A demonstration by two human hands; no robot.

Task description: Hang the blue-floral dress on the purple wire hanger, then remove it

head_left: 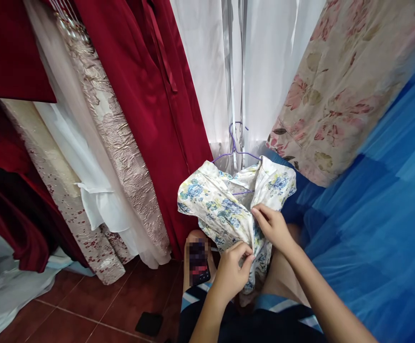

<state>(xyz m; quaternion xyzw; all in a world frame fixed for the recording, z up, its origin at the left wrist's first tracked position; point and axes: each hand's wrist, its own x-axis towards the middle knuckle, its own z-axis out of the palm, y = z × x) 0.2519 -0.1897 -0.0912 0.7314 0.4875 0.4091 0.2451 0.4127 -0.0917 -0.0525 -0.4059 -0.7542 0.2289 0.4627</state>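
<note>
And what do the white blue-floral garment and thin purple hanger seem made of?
White blue-floral garment: probably soft, slightly satiny cloth, given its folds and faint sheen. Thin purple hanger: likely smooth coated wire, judging by its slender, bent frame.

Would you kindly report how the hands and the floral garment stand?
Left hand, right hand: pinching front edge of floral garment. Garment on purple hanger. Blue fabric close on the right.

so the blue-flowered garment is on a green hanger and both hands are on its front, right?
Not quite: the hanger is purple, not green, as the head view shows. The blue-flowered garment is on it, with the left hand and the right hand both on its front.
</note>
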